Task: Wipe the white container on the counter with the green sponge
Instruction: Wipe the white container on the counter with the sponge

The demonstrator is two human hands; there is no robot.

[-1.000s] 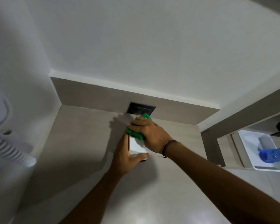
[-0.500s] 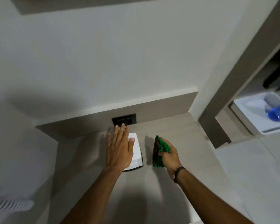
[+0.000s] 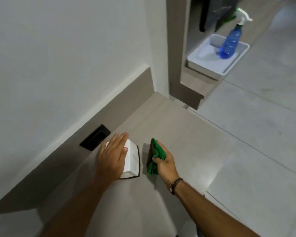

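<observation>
Pinning the container (image 3: 131, 159) to the worktop (image 3: 186, 142) with my flat, open left hand (image 3: 112, 159) so it can't slide, I keep my right hand (image 3: 165, 165), fingers (image 3: 158, 159) curled round the sponge (image 3: 155, 157), just beside it, not touching

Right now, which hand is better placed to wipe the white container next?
The right hand: it already grips the green sponge, just beside the white container but not touching it. The left hand lies flat on top of the container, steadying it.
</observation>
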